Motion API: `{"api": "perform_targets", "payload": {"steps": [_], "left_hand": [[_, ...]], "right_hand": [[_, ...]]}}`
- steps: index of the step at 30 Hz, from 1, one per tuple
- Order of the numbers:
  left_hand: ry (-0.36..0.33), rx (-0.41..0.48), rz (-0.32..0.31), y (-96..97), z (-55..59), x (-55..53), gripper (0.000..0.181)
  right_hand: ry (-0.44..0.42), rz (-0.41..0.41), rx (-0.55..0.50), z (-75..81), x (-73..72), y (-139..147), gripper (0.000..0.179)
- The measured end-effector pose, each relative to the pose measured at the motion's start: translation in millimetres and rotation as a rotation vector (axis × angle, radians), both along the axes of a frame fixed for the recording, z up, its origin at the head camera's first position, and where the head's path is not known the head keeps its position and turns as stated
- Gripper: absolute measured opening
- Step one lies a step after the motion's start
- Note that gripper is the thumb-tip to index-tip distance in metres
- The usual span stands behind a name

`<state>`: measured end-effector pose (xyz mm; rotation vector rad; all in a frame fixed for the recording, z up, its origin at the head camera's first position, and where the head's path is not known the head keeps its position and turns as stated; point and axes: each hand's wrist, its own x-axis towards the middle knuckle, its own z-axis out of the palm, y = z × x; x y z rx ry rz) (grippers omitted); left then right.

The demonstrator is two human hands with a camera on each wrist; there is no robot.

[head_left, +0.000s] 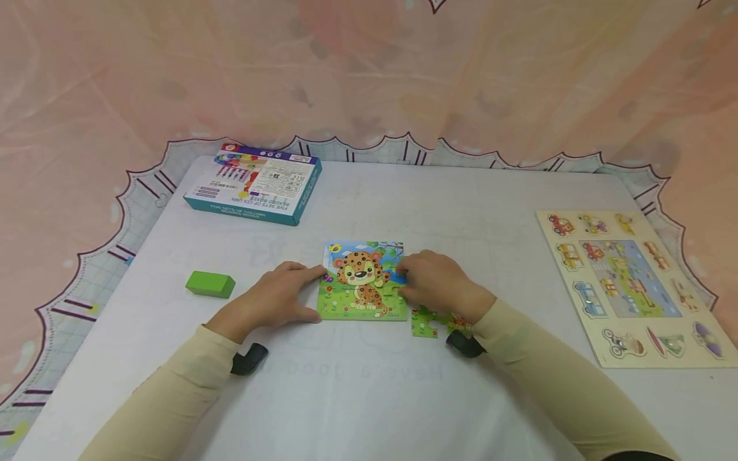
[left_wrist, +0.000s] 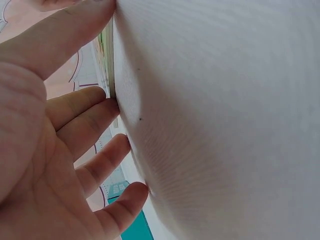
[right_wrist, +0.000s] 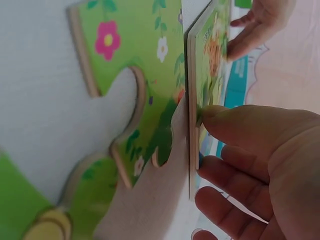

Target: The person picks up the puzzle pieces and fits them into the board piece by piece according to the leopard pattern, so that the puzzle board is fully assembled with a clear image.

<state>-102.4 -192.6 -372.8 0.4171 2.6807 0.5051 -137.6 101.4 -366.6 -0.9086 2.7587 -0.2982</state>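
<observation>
A square jigsaw puzzle (head_left: 360,298) with a spotted leopard cub on green grass lies flat in the middle of the table. My left hand (head_left: 278,293) steadies its left edge, with the thumb near the lower corner and straight fingertips higher up. On the opposite side, my right hand (head_left: 441,282) pinches a puzzle piece at the right edge between thumb (right_wrist: 215,116) and fingers, which hide most of the piece. Loose green puzzle pieces with flowers (right_wrist: 112,72) lie beside the puzzle, partly under the right wrist in the head view.
A green block (head_left: 210,285) lies left of the left hand. Farther back on the left is a teal-and-purple cardboard box (head_left: 254,182). A wooden picture board (head_left: 594,346) with vehicle shapes lies at the right. Patterned cloth hangs behind the table.
</observation>
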Motion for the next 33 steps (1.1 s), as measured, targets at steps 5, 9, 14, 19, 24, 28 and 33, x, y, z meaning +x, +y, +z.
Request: {"api": "perform_targets", "payload": {"steps": [5,9,14,19,24,28,33], "left_hand": [[0.008,-0.002,-0.003,0.3,0.7,1.1,0.083],[0.028,0.002,-0.015,0.4,1.3,2.0,0.083],[0.027,0.003,-0.015,0.3,1.8,2.1,0.083],[0.016,0.006,-0.009,0.3,2.0,2.4,0.084],[0.007,0.008,-0.003,0.5,2.6,2.2,0.084],[0.007,0.006,-0.003,0.6,2.5,2.1,0.084],[0.008,0.005,-0.001,0.9,2.3,2.0,0.084]], "right_hand": [[0.009,-0.008,-0.002,0.5,0.1,-3,0.032],[0.014,-0.017,-0.003,0.4,0.5,-5,0.030],[0.023,-0.024,-0.012,0.8,0.9,-8,0.029],[0.019,-0.036,-0.023,-1.3,0.2,-10,0.033],[0.021,-0.044,-0.030,-3.1,-1.1,-12,0.034],[0.023,-0.049,-0.031,-2.7,-0.5,-13,0.034],[0.021,-0.058,-0.050,-3.3,0.2,-14,0.036]]}}
